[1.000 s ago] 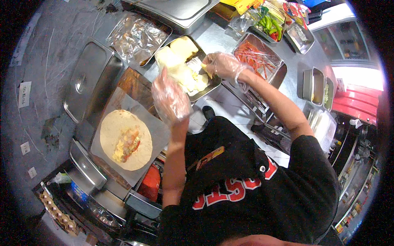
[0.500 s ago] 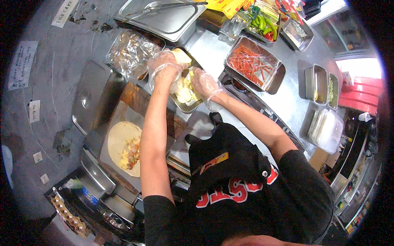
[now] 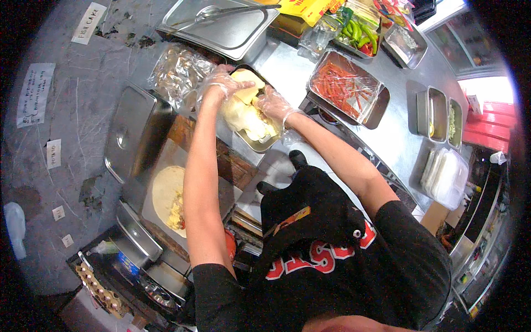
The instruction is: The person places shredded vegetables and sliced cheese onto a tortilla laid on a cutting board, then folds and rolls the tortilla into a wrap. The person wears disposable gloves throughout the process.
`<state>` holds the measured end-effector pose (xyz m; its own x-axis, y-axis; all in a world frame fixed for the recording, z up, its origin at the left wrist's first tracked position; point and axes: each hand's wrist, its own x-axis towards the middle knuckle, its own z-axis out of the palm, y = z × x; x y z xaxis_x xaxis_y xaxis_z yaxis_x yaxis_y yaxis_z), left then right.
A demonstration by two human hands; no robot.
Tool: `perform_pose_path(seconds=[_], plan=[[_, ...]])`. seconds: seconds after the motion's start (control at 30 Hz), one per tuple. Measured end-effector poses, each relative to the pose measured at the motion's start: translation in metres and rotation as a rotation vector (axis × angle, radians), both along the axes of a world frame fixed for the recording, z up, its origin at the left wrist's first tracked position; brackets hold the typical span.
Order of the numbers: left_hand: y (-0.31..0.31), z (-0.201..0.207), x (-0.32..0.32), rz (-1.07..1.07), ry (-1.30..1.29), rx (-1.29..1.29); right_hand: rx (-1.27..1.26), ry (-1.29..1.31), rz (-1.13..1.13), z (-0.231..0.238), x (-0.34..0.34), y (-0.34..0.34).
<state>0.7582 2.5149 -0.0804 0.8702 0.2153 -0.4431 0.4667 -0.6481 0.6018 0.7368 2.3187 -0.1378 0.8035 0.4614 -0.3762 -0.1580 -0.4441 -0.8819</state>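
Note:
A steel tray (image 3: 262,147) holds pale yellow slices (image 3: 251,123) that look like cheese, loosely bunched, with a smoother yellow stack (image 3: 248,77) at the far end. Both my hands wear clear plastic gloves. My left hand (image 3: 223,84) is at the tray's far left side, thumb and fingers apart, the thumb lying over the yellow stack. On the right side my right hand (image 3: 274,106) reaches in, its fingers curled against the slices; the fingertips are partly hidden. A flat round wrap (image 3: 166,191) with egg and other filling lies on paper to the left, partly behind my left forearm.
A foil-covered container (image 3: 180,74) sits left of the tray, beside a large lidded steel pan (image 3: 221,27). To the right are a film-covered tray of orange-red strips (image 3: 345,88), green peppers (image 3: 357,34), small steel containers (image 3: 432,113) and stacked plastic boxes (image 3: 444,177).
My left hand has shifted left and spread, uncovering more of the yellow stack. My right hand stays at the slices, its fingers curled further in. The whole view has shifted slightly.

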Motion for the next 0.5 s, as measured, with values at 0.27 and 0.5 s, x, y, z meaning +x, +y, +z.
perform_pose_path(seconds=[0.27,0.5], plan=[[-0.012,0.012,0.017,-0.447,0.087,0.349,-0.174,-0.309,0.023,0.005,-0.01,-0.005],[0.007,0.032,-0.003,0.012,0.106,-0.321,-0.267,-0.606,0.467,0.053,-0.039,-0.053]])
